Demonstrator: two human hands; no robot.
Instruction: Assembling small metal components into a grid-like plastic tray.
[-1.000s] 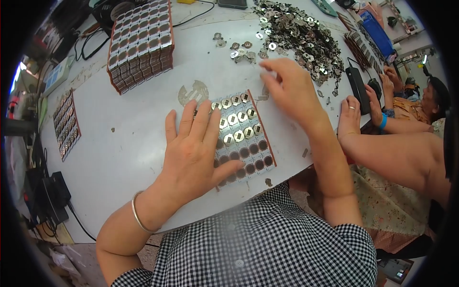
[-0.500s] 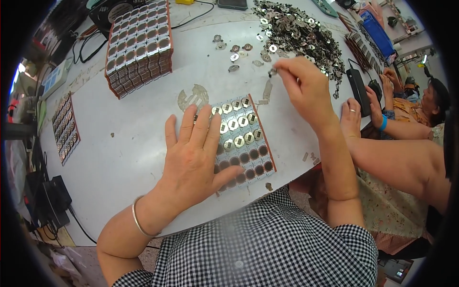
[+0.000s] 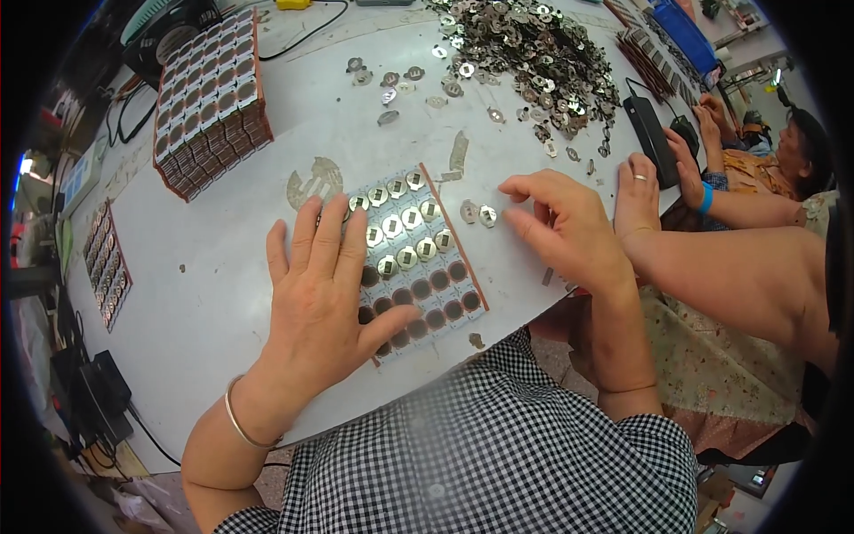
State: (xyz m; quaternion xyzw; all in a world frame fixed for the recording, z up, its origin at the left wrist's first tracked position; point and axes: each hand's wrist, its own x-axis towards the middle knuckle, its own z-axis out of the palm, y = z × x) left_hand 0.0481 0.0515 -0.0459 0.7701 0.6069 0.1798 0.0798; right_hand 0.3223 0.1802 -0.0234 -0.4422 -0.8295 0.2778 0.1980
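My left hand [image 3: 313, 303] lies flat with fingers spread on a panel of small circuit boards [image 3: 438, 281], covering its left side. Silver metal clips [image 3: 410, 218] sit on the panel's far rows, while the two nearer rows show bare dark round pads. Right of the panel, two loose clips, a dull one [image 3: 469, 211] and a shiny one [image 3: 487, 215], rest on the white table [image 3: 213, 311]. Just beside them is my right hand [image 3: 569, 227], thumb and fingers apart, with nothing visible between them.
A heap of metal clips [image 3: 543, 71] spreads at the far right, with several strays [image 3: 389, 95] left of it. Stacked panels [image 3: 213, 107] stand far left; another panel [image 3: 107, 262] lies at the left edge. A co-worker's arms [image 3: 729, 236] rest at the right by a black box [image 3: 649, 142].
My right hand has come down from near the heap toward me, letting go of a small metal piece. Two clips now lie right of the panel. The whole view has shifted slightly.
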